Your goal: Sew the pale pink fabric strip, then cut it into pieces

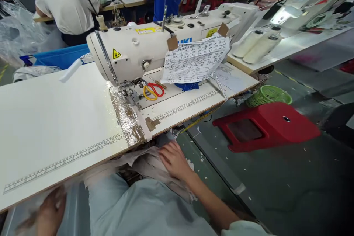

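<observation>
My right hand is below the table's front edge, over my lap. Its fingers curl onto a crumpled piece of light grey cloth; the fingertips are partly hidden. The cloth spreads across my lap, and a blurred end of it reaches left under the table edge. At the lower left, my left hand is low beside a translucent plastic bin. Motion smears its fingers, so whether it holds anything does not show. A white sewing machine stands on the table in front of me.
Red-and-yellow-handled scissors lie by the machine. A handwritten sheet hangs on its front. Printed rulers run along the white table. A red stool and green basket stand right. Two people sit at the back.
</observation>
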### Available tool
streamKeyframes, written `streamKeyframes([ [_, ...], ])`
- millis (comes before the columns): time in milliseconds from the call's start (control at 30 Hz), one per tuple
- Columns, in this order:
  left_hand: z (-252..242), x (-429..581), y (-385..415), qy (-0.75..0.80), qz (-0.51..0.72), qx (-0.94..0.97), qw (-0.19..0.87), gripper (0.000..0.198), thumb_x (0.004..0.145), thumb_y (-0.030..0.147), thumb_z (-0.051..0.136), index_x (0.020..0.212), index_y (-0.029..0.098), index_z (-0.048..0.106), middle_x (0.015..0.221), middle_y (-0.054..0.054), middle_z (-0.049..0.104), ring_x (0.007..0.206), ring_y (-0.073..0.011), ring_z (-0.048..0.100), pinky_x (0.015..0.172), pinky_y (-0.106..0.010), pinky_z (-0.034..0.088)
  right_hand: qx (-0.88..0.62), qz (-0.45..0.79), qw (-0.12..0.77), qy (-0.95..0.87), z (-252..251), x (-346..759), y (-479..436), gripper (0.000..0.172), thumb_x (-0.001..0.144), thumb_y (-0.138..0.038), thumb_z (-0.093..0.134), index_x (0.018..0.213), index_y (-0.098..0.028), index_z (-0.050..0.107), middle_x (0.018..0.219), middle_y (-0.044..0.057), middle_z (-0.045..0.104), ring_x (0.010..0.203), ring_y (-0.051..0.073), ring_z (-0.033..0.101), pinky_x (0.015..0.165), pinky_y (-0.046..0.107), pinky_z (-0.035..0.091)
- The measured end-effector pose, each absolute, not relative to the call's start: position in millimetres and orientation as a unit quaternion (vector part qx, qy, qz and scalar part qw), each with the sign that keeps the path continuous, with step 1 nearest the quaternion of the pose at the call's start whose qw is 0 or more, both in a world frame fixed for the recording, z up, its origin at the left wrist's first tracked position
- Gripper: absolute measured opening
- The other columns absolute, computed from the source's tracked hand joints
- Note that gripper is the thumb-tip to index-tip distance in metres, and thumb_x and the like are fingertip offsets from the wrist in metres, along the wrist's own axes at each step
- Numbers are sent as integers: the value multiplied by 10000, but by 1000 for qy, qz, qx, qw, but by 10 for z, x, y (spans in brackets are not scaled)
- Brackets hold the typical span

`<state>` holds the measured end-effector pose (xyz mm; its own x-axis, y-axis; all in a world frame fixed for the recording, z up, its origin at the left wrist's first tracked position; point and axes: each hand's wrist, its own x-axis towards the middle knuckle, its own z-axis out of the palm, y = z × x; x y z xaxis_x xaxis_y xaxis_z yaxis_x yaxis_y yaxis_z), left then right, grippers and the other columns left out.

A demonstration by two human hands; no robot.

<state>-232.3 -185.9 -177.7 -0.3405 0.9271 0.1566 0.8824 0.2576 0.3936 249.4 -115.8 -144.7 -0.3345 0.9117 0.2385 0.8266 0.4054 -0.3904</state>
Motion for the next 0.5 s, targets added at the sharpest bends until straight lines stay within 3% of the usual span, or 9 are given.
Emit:
streamKeyframes([
  [133, -1855, -2025, -1858, 799, 210, 560, 65, 320, 721, 471, 476, 900, 231, 588, 850, -69, 683, 743, -327, 660, 638, -463, 563, -602, 122, 129, -779, -1671, 2472, -1291, 171, 932, -244, 505, 827, -188, 629, 793, 59, 639, 771, 223, 587, 717, 338, 394],
  [233, -1770, -1616, -1833, 791, 235, 558, 85, 395, 809, 457, 452, 1087, 215, 596, 1076, -92, 667, 877, -309, 667, 579, -384, 569, -626, 130, 91, -763, -1776, 2500, -1350, 146, 916, -222, 523, 821, -178, 626, 785, 52, 640, 747, 218, 599, 689, 327, 368],
  [333, -1624, -1072, -1708, 726, 295, 589, 200, 400, 854, 456, 453, 1100, 186, 617, 1088, -91, 692, 905, -273, 682, 481, -286, 544, -613, 143, 74, -774, -1792, 2469, -1421, 124, 888, -156, 539, 821, -200, 632, 801, 30, 642, 767, 207, 598, 693, 324, 358],
  [400, -1539, -670, -1574, 651, 304, 624, 308, 359, 877, 432, 462, 1081, 189, 630, 934, -57, 740, 862, -232, 704, 638, -290, 591, -598, 149, 69, -784, -1761, 2425, -1503, 147, 879, -126, 538, 811, -218, 632, 815, 28, 640, 796, 210, 589, 708, 331, 356],
  [500, -1451, -44, -1355, 556, 272, 663, 422, 287, 900, 375, 466, 1073, 236, 647, 923, -6, 751, 864, -181, 712, 875, -297, 555, -578, 154, 65, -799, -1684, 2356, -1673, 163, 881, -130, 541, 788, -234, 625, 845, 44, 633, 843, 228, 567, 735, 350, 357],
])
